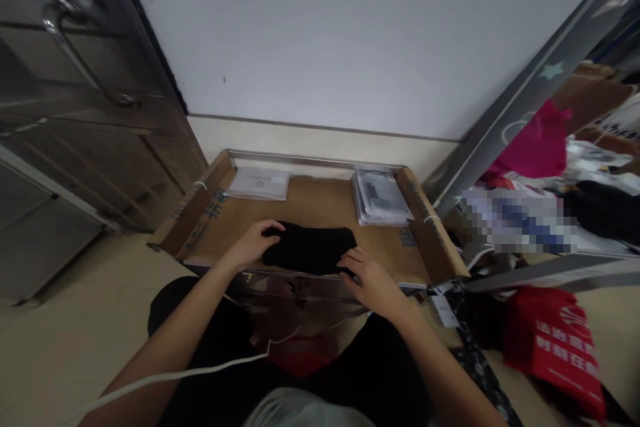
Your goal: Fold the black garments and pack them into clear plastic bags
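A folded piece of black cloth point(310, 248) lies flat near the front edge of the cardboard-lined tray table point(320, 203). My left hand point(256, 243) grips its left end, with thumb and fingers at the upper corner. At the right end, the fingers of my right hand point(370, 277) are bent over the lower corner, and the thumb reaches below it. The undersides of the fingers are hidden. Behind the cloth to the left is a flat pack of clear plastic bags point(259, 183). A thicker stack of plastic bags point(383, 199) sits behind it to the right.
Raised cardboard sides point(433, 233) border the tray. A white cord point(210, 368) crosses over my lap. At left stands a metal door with a handle point(85, 60). On the right are a cluttered table with a pink cloth point(537, 143) and a red bag point(555, 347) below.
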Tool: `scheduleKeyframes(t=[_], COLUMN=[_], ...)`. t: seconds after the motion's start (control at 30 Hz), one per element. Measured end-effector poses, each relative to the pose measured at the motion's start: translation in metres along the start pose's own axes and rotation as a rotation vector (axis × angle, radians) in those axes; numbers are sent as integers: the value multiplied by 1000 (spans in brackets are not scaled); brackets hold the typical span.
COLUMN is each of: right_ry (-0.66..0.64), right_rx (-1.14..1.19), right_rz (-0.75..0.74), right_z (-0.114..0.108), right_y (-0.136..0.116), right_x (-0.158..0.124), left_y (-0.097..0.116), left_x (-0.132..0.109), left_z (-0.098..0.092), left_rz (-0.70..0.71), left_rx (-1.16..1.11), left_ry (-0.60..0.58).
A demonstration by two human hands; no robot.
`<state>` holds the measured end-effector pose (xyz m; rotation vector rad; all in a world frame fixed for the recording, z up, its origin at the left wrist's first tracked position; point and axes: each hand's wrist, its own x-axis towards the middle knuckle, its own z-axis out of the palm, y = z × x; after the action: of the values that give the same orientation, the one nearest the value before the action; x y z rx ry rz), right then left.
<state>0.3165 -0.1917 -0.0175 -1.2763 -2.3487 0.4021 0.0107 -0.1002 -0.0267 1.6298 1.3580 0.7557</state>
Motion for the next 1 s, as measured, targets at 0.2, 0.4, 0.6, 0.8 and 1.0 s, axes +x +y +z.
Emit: scheduleKeyframes(t=[0.2,0.4,0.6,0.8,1.0], right_ry=[-11,-32,-33,-134,-162], right_rx=[43,37,2,1,65], right_rz=[-20,-30,-16,1,22], right_z=[-7,-15,-24,-22,-20], right_y=[-5,-11,-9,-5,3], right_x=[-1,1,7,4,-11], left_y=[1,9,12,10,4], left_x=[-15,-21,-32,-55,-81], left_z=[-1,-2,2,10,10], left_rz=[-10,1,43,57,186], left_rx=[42,151,370,449,372], left_ry=[-31,-17,104,101,11])
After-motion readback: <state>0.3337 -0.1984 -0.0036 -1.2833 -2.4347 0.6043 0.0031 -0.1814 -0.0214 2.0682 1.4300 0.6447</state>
